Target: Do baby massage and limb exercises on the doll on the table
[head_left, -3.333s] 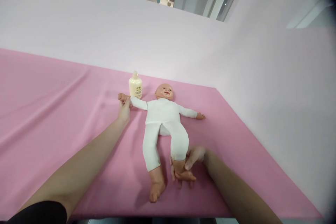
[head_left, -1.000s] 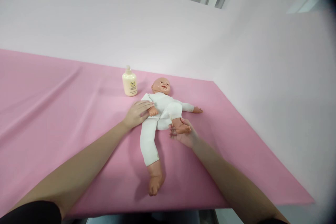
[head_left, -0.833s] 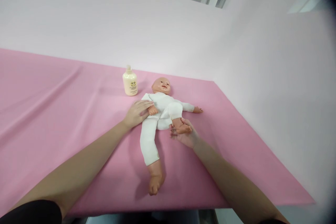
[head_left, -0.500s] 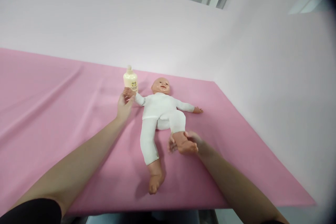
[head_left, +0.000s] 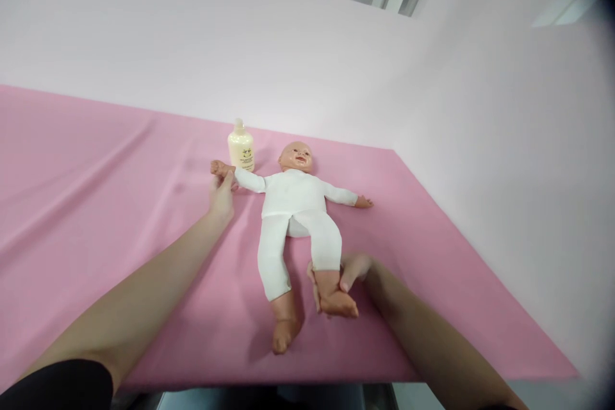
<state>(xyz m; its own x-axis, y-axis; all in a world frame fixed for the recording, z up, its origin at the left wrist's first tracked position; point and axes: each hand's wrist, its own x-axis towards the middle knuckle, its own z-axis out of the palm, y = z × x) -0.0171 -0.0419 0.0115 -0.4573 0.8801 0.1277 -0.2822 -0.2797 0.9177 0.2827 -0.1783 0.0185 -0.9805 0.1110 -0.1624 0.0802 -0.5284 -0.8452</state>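
Pinching doll (head_left: 294, 202) wrist: left hand (head_left: 221, 195) | right hand (head_left: 346, 274) gripping its ankle

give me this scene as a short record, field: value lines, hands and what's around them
left hand: grips the doll's hand, that arm stretched sideways
right hand: grips the doll's ankle, that leg extended
doll: on its back, white suit, limbs spread
bottle: cream, upright, beside the doll's head
cloth: pink, wrinkled, under everything
backdrop: pale panels behind and to the right

Bare forearms — black sleeve (head_left: 62, 383)
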